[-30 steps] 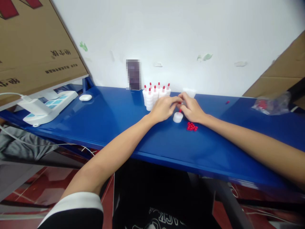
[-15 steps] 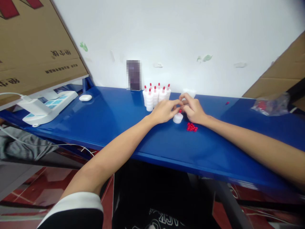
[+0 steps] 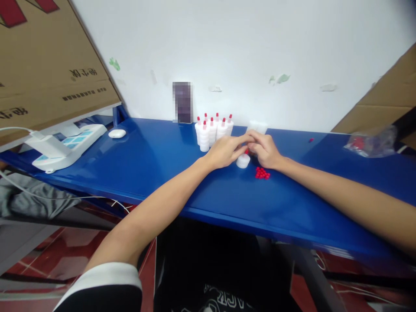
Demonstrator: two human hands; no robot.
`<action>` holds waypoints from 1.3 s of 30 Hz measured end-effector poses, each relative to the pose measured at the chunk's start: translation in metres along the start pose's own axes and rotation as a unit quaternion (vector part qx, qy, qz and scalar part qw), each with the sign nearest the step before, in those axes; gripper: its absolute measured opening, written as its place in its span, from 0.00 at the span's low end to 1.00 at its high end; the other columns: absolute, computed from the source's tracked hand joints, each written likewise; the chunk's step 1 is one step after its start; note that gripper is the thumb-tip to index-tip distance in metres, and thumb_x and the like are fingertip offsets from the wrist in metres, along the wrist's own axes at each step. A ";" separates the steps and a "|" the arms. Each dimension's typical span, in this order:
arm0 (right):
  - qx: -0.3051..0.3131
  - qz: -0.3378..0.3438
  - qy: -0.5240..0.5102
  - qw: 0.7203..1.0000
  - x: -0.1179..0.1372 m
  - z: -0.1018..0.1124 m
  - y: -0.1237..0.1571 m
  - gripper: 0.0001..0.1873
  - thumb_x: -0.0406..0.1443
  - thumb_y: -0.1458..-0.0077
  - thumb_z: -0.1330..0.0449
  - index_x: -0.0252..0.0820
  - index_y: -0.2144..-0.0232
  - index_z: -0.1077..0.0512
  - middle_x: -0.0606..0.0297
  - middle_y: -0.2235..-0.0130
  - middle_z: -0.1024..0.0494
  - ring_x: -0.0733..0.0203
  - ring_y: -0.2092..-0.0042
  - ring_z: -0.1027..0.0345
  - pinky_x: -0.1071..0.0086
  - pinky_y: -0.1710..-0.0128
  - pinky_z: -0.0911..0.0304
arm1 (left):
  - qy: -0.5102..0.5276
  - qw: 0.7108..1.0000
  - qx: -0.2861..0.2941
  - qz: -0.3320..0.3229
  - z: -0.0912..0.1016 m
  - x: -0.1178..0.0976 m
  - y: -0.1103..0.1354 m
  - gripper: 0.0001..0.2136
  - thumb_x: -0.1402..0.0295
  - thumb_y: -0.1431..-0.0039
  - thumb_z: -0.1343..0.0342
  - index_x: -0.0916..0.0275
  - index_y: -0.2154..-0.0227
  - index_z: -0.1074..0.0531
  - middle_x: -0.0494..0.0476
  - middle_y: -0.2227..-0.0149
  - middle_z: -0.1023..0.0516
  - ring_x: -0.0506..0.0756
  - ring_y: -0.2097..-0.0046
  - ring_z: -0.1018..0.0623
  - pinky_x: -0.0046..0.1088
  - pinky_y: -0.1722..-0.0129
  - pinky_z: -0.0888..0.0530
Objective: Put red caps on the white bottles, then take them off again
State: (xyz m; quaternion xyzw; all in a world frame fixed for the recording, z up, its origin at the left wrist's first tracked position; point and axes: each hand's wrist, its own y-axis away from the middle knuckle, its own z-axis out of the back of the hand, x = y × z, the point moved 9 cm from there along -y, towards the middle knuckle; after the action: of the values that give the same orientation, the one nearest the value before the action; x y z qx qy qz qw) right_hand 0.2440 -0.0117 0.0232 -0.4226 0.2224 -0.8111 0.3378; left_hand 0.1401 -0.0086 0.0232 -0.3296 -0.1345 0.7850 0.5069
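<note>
My left hand (image 3: 224,151) and my right hand (image 3: 264,150) meet above the blue table, fingers closed together around a small red cap (image 3: 246,151). Just below the fingers shows a round white piece (image 3: 243,162), with the red cap at its top. Part of it is hidden by my fingers, so its full shape cannot be seen. A pile of several loose red caps (image 3: 261,173) lies in front of my right hand. Behind my left hand stands a group of white squeeze bottles (image 3: 204,141) with pale nozzles and red tips.
White translucent items (image 3: 258,126) stand behind my right hand. A phone-like dark panel (image 3: 183,102) leans on the wall. Leftward are a white oval case (image 3: 117,133) and a power strip (image 3: 81,141). A plastic bag (image 3: 370,142) with red pieces lies right, near one stray red cap (image 3: 311,140).
My fingers have drawn closer together over the red cap, with the right fingers curling downward. The white piece, bottles and loose caps stay in place.
</note>
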 end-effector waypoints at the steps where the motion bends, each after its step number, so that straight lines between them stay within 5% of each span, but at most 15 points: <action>1: 0.003 0.004 -0.003 1.000 0.001 -0.001 0.000 0.06 0.38 0.39 0.47 0.46 0.65 0.31 0.71 0.75 0.29 0.60 0.74 0.38 0.63 0.71 0.42 | -0.001 1.000 0.000 -0.004 0.000 -0.002 0.000 0.13 0.69 0.29 0.51 0.60 0.48 0.25 0.54 0.66 0.19 0.52 0.67 0.24 0.29 0.64 0.30; 7: 0.004 -0.026 -0.060 0.998 -0.004 0.001 0.000 0.15 0.50 0.35 0.46 0.47 0.63 0.30 0.69 0.74 0.29 0.59 0.73 0.37 0.62 0.70 0.41 | 0.013 0.998 -0.063 0.010 0.017 -0.003 0.000 0.12 0.63 0.26 0.55 0.61 0.50 0.30 0.52 0.70 0.23 0.52 0.69 0.25 0.29 0.66 0.31; 10: -0.035 -0.071 -0.101 0.992 -0.012 0.008 0.000 0.18 0.55 0.40 0.44 0.50 0.63 0.30 0.70 0.77 0.30 0.57 0.77 0.39 0.61 0.73 0.42 | -0.005 0.992 -0.125 0.030 0.034 -0.003 0.003 0.13 0.60 0.24 0.59 0.61 0.50 0.34 0.50 0.72 0.26 0.52 0.70 0.26 0.30 0.67 0.32; 13: -0.097 -0.098 -0.097 0.986 -0.017 0.018 0.002 0.21 0.58 0.45 0.45 0.50 0.66 0.32 0.69 0.79 0.32 0.56 0.78 0.41 0.59 0.75 0.43 | -0.014 0.992 -0.123 0.024 0.036 -0.009 0.004 0.14 0.59 0.24 0.60 0.61 0.51 0.35 0.50 0.73 0.27 0.52 0.72 0.27 0.30 0.67 0.32; 19: -0.174 -0.079 -0.001 0.982 -0.010 0.034 -0.007 0.11 0.45 0.41 0.45 0.49 0.73 0.34 0.66 0.77 0.33 0.56 0.73 0.38 0.58 0.68 0.39 | -0.077 0.997 0.005 0.002 0.008 -0.021 0.002 0.12 0.60 0.26 0.56 0.60 0.50 0.32 0.52 0.70 0.23 0.53 0.69 0.25 0.29 0.68 0.33; 26: -0.253 -0.044 -0.009 0.967 -0.027 0.096 -0.056 0.07 0.27 0.47 0.43 0.44 0.68 0.31 0.64 0.71 0.32 0.60 0.69 0.36 0.60 0.66 0.42 | -0.210 0.973 0.090 -0.012 0.002 -0.023 -0.002 0.15 0.62 0.28 0.58 0.61 0.61 0.27 0.54 0.73 0.24 0.53 0.74 0.30 0.32 0.74 0.41; 32: -0.285 -0.122 -0.013 0.951 -0.074 0.115 -0.077 0.12 0.22 0.50 0.47 0.41 0.66 0.31 0.69 0.75 0.34 0.64 0.72 0.37 0.63 0.68 0.44 | -0.228 0.971 0.071 0.014 0.022 -0.017 0.000 0.17 0.63 0.35 0.52 0.61 0.79 0.30 0.56 0.80 0.31 0.53 0.78 0.35 0.34 0.75 0.45; 39: -0.293 -0.207 -0.086 0.929 -0.121 0.102 -0.057 0.10 0.28 0.54 0.45 0.47 0.69 0.33 0.69 0.76 0.33 0.59 0.73 0.36 0.62 0.70 0.40 | -0.267 0.959 -0.018 0.091 0.048 0.006 0.004 0.13 0.63 0.41 0.47 0.64 0.76 0.24 0.60 0.79 0.29 0.57 0.73 0.28 0.34 0.73 0.34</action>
State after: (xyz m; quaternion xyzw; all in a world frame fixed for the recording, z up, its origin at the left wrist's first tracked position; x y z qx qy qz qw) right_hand 0.3588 0.1081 0.0502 -0.6072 0.3281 -0.7224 0.0413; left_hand 0.1041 0.0006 0.0542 -0.1274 -0.2485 0.8849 0.3728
